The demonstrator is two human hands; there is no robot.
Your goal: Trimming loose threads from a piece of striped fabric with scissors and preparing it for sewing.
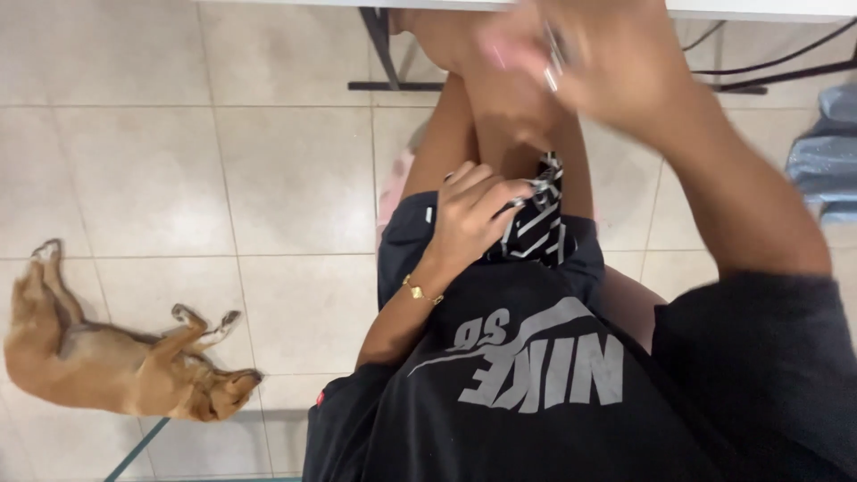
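Pinching black-and-white striped cloth on lap, centre frame: left hand fingers closed round its edge. Right hand far, blurred, small metal piece there; grip can't tell. Steady right hand first, keep cloth taut.

Looks like a home: pale tiled floor, dog asleep on it beside me, white desk on black metal legs ahead.

Black printed T-shirt, dark shorts, gold bracelet, silver rings
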